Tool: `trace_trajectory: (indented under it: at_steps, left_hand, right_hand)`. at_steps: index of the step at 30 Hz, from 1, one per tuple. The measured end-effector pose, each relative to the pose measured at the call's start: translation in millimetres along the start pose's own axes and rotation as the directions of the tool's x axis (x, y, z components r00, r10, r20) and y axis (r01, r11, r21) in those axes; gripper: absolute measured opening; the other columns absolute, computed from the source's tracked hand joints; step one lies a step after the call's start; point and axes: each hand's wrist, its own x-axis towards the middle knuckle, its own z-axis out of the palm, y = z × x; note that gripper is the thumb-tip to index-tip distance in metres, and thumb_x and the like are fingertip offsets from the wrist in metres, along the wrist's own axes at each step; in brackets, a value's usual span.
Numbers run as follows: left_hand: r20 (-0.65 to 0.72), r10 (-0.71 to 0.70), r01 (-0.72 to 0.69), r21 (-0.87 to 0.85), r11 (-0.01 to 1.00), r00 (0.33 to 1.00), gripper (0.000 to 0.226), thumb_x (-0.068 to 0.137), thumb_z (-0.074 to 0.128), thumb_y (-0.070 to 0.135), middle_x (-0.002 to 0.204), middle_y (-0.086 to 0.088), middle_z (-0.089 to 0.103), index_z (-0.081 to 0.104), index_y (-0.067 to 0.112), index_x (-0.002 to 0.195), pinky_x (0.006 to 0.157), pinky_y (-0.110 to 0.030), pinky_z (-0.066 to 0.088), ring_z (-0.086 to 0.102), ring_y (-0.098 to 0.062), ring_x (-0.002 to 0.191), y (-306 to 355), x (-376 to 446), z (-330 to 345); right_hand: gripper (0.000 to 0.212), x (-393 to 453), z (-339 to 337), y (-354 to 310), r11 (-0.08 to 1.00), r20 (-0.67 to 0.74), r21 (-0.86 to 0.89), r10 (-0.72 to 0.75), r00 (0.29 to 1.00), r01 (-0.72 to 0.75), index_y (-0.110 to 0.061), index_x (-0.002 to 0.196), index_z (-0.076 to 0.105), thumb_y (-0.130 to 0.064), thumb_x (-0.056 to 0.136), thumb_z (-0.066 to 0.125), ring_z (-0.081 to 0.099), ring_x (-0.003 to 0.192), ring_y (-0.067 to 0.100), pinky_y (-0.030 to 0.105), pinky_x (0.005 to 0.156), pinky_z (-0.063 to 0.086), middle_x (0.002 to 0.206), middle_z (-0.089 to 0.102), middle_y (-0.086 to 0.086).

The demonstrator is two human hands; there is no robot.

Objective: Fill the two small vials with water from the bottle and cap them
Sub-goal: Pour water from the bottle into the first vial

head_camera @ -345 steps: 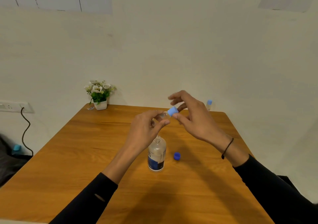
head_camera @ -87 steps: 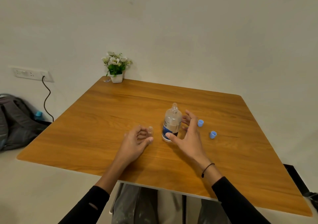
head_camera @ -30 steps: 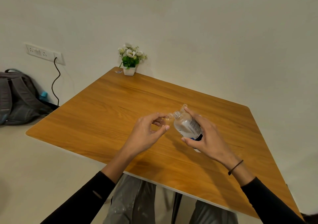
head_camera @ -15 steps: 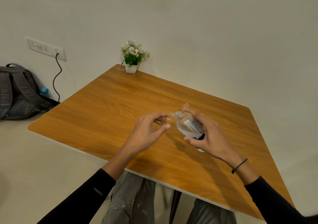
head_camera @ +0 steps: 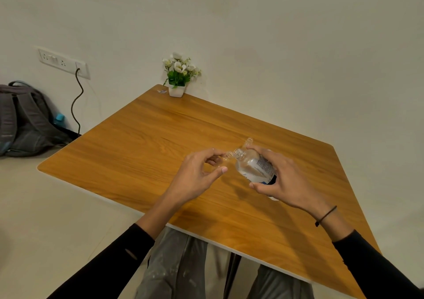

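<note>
My right hand (head_camera: pixel 285 181) grips the clear water bottle (head_camera: pixel 253 167), uncapped and tipped to the left over the wooden table (head_camera: pixel 142 142). Its mouth touches the open top of a small clear vial (head_camera: pixel 227 156), which my left hand (head_camera: pixel 197 174) pinches between thumb and fingers. A second small clear vial (head_camera: pixel 249 141) stands open on the table just behind my right hand's fingers. The blue caps are hidden from view.
A small white pot of white flowers (head_camera: pixel 177 78) stands at the table's far left corner against the wall. On the floor to the left lies a grey backpack (head_camera: pixel 21 119), beside a wall socket (head_camera: pixel 62 62) with a dark cable hanging down.
The bottle stays tipped against the vial in my left hand. Both hands have held almost still; only the camera view shifted slightly.
</note>
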Motion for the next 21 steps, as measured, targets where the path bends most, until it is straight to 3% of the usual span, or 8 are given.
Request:
trace_trajectory:
  at_steps: [10,21]
  left_hand:
    - [-0.005,-0.013,0.013,-0.022,1.0,1.0,0.037,0.094,0.079,0.026,0.11,0.015,0.072,0.072,0.025,0.13,0.072,-0.025,0.065,0.066,-0.002,0.105,2.7,0.1,2.3]
    - [-0.014,-0.027,0.026,-0.034,0.999,1.0,0.039,0.092,0.081,0.028,0.108,0.019,0.071,0.071,0.03,0.129,0.075,-0.016,0.061,0.065,0.003,0.106,1.3,-0.9,2.9]
  right_hand:
    - [0.089,3.5,-9.5,1.1,0.999,0.016,-0.048,-0.017,1.0,0.018,-0.049,0.158,0.037,-0.053,0.082,0.084,0.056,0.114,0.01,0.042,0.095,0.053,0.143,0.058,-0.02]
    - [0.09,6.8,-15.2,0.2,0.995,0.048,-0.103,-0.003,0.999,0.008,-0.051,0.159,0.033,-0.052,0.084,0.083,0.049,0.117,0.009,0.034,0.094,0.047,0.144,0.054,-0.02]
